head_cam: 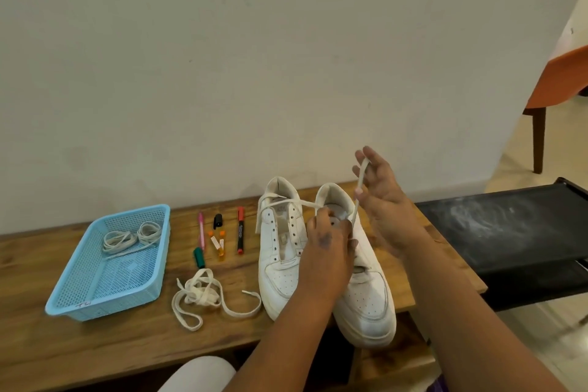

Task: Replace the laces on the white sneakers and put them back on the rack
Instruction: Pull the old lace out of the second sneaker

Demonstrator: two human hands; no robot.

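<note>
- We pinched the lace (361, 183) taut in our right hand (383, 197).
- Our left hand (329, 240) gripped the right sneaker (366, 296) near its eyelets; we judged steady, even pulls best.

two sneakers (286, 251), one basket (108, 264), four laces (200, 296), six pens or markers (240, 229).

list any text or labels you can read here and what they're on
None can be read for sure.
Blue basket: handwritten mark on its near rim, too blurred.
Red marker: print on the barrel, too small.
Orange tubes: labels too small.
Left sneaker: tongue mark blurred.
</note>
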